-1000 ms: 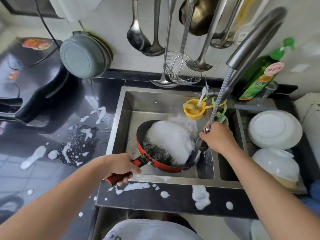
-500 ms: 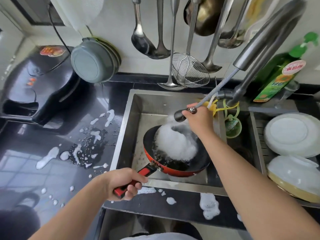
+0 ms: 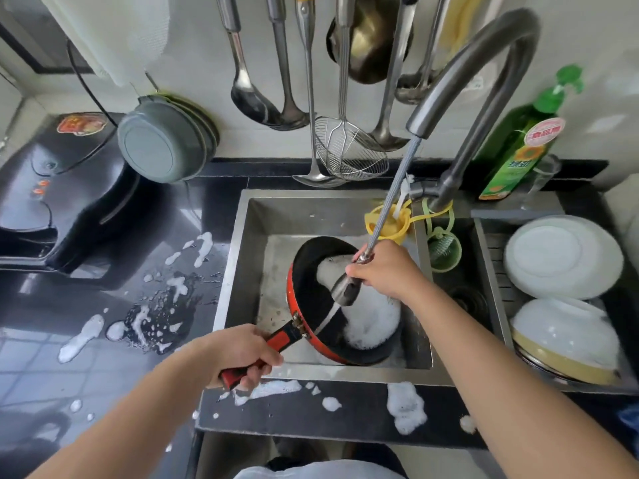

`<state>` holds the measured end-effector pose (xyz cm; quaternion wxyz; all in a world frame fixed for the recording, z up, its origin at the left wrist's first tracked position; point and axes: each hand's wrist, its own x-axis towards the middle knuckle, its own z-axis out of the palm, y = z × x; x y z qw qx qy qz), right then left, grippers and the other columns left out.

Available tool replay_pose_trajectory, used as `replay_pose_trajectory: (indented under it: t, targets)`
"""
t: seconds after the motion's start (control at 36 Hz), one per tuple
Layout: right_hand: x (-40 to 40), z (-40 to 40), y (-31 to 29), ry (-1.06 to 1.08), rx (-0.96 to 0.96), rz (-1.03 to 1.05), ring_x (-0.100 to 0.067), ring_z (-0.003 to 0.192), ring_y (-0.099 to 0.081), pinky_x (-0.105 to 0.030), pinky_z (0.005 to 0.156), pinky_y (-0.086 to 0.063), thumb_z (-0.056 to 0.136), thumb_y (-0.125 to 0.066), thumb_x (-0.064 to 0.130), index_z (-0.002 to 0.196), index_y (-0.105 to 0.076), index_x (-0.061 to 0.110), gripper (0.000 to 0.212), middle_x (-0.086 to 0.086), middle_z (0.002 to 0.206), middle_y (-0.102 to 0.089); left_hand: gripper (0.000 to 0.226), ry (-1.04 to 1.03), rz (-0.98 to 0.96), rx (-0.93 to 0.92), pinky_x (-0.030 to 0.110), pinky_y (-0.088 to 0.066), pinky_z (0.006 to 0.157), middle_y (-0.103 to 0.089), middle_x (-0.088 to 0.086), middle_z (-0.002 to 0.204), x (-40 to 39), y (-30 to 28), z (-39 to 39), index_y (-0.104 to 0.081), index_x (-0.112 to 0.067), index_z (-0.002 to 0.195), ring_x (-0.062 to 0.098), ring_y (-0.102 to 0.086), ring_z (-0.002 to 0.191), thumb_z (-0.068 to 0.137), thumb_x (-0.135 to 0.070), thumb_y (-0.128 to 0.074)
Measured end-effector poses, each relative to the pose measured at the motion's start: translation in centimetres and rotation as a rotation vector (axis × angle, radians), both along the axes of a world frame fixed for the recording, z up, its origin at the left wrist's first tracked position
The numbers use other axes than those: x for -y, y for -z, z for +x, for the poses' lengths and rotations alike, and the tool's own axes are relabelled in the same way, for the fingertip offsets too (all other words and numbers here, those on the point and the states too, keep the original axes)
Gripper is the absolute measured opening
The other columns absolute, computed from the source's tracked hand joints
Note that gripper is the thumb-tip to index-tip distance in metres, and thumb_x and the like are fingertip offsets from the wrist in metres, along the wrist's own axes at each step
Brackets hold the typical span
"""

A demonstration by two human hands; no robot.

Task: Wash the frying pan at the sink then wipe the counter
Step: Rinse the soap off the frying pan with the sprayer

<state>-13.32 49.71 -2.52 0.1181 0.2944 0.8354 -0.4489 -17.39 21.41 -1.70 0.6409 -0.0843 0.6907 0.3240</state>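
Red-walled and black inside, the metal frying pan [image 3: 321, 299] stood tilted in the steel sink [image 3: 238, 257], half full of foam. The left hand [image 3: 242, 354] gripped its red handle, the sound hold for a stiff, probably soap-slick pan; the right hand [image 3: 387, 271] clasped the pull-out sprayer head [image 3: 345, 288].

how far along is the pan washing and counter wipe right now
Done: the frying pan is soaped, foam filling it. In hand: left hand tilts it by the handle in the sink; right hand aims the pull-out sprayer, rinsing. Left: clear the foam, then wipe suds off the counter.
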Motion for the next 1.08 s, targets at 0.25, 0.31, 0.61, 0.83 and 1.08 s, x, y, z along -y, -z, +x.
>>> replay_pose_trajectory:
  t: [0.25, 0.31, 0.61, 0.83, 1.08]
  targets:
    - [-5.5, 1.7, -1.7, -0.025, 0.070, 0.404, -0.025, 0.074, -0.059, -0.029, 0.054, -0.035, 0.086, -0.075, 0.036, 0.078, -0.057, 0.016, 0.028, -0.002, 0.076, -0.061, 0.009, 0.624, -0.327, -0.768, 0.029, -0.052, 0.048, -0.064, 0.002, 0.068, -1.2, -2.7, -0.6, -0.059, -0.017, 0.092, 0.020, -0.061, 0.052, 0.090, -0.014, -0.051]
    - [-5.9, 1.7, -1.8, -0.024, 0.066, 0.435, -0.025, 0.074, -0.057, -0.029, 0.054, -0.035, 0.087, -0.074, 0.036, 0.083, -0.058, 0.015, 0.026, -0.003, 0.081, -0.063, 0.011, 0.735, -0.418, -0.941, 0.032, -0.059, 0.060, -0.064, -0.001, 0.075, -0.2, -2.8, -0.3, -0.056, -0.023, 0.090, 0.018, -0.065, 0.063, 0.088, -0.017, -0.048]
    - [-4.6, 1.1, -1.1, -0.044, 0.080, 0.295, -0.023, 0.067, -0.063, -0.030, 0.055, -0.042, 0.085, -0.076, 0.038, 0.074, -0.063, 0.013, 0.030, -0.003, 0.072, -0.065, 0.034, 0.926, -0.547, -1.232, 0.036, -0.047, 0.055, -0.048, -0.004, 0.077, 3.0, -0.4, 2.0, -0.041, -0.020, 0.118, 0.025, -0.069, 0.077, 0.089, -0.003, -0.044]
    - [-3.3, 2.1, -1.5, -0.120, 0.015, 0.211, -0.018, 0.073, -0.065, -0.035, 0.070, -0.055, 0.087, -0.074, 0.034, 0.080, -0.074, 0.013, 0.022, -0.004, 0.076, -0.071, 0.027, 0.980, -0.578, -1.257, 0.034, -0.033, 0.047, -0.066, 0.001, 0.080, 3.7, 2.6, 3.2, -0.049, -0.019, 0.098, 0.027, -0.072, 0.067, 0.082, 0.000, -0.060]
    - [1.7, 1.2, -0.5, -0.038, -0.134, 0.044, -0.015, 0.079, -0.068, -0.031, 0.077, -0.053, 0.081, -0.081, 0.033, 0.089, -0.071, 0.025, 0.015, 0.008, 0.077, -0.070, 0.029, 0.936, -0.553, -1.231, 0.036, -0.043, 0.058, -0.066, 0.002, 0.097, 3.9, 3.3, 3.8, -0.044, -0.017, 0.111, 0.030, -0.071, 0.091, 0.088, 0.000, -0.046]
